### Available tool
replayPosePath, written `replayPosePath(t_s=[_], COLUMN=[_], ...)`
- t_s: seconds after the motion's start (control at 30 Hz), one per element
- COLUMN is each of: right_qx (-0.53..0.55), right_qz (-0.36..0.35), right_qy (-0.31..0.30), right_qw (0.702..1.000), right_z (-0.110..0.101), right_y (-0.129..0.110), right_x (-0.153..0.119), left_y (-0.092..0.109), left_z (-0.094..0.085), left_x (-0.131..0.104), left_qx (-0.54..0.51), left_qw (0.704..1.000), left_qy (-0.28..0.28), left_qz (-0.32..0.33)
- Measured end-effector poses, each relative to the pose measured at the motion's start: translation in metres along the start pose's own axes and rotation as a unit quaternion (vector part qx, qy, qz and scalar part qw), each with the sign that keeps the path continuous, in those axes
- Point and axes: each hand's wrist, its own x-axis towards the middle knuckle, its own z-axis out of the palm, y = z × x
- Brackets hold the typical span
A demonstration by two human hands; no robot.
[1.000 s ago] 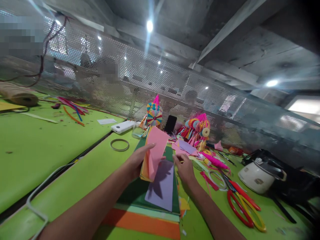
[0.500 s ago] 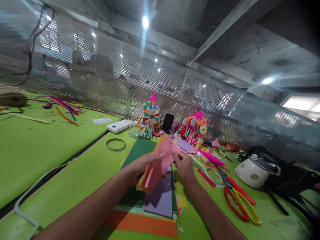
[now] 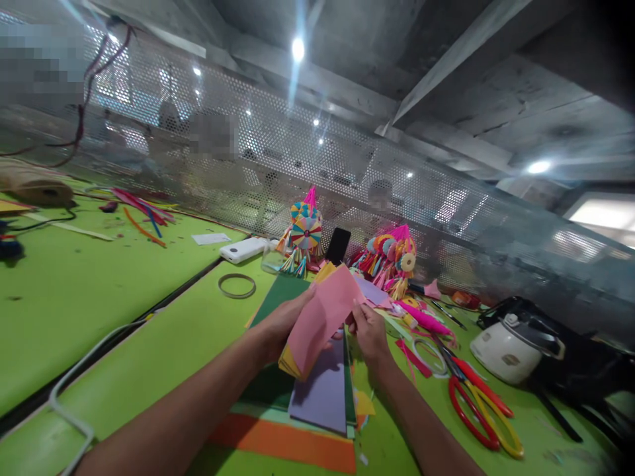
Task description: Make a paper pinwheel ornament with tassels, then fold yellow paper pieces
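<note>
A bundle of pink paper sheets [image 3: 325,314] with yellow-orange sheets beneath is raised over the table's middle. My left hand [image 3: 288,324] grips its left side, with fingers partly hidden behind the paper. At the right edge, my right hand [image 3: 368,328] pinches the pink sheet between thumb and fingers. Below the bundle lie a purple sheet [image 3: 320,400], a dark green sheet [image 3: 272,387] and an orange sheet [image 3: 292,444], stacked and overlapping.
Red- and yellow-handled scissors [image 3: 483,406] lie at the right, near a white pot-like container [image 3: 506,350]. Paper ornaments [image 3: 306,235] and a black phone [image 3: 338,246] stand behind. A grey ring [image 3: 237,285] and white device [image 3: 243,250] lie left.
The pink sheet now lies flatter across the yellow-orange ones, showing more of its face. My left thumb has shifted up toward the bundle's upper edge. The view has turned slightly left.
</note>
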Motion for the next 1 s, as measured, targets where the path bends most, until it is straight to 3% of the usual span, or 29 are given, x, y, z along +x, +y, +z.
replayPosePath(t_s=[0.3, 0.5, 0.7, 1.0], right_qx=[0.014, 0.067, 0.128, 0.153], right_qz=[-0.011, 0.028, 0.066, 0.079], right_qy=[0.021, 0.037, 0.086, 0.061], right_qw=[1.000, 0.997, 0.986, 0.983], right_z=[0.000, 0.000, 0.001, -0.002], right_y=[0.013, -0.001, -0.009, -0.003], right_x=[0.005, 0.002, 0.002, 0.001], left_y=[-0.002, -0.002, -0.001, 0.004], left_z=[-0.004, -0.001, -0.004, -0.003], left_x=[0.002, 0.002, 0.001, -0.001], left_qx=[0.028, 0.053, 0.048, 0.015], left_qw=[0.999, 0.997, 0.998, 0.999], left_qy=[0.029, 0.057, 0.048, 0.030], left_qz=[0.006, 0.024, 0.019, -0.003])
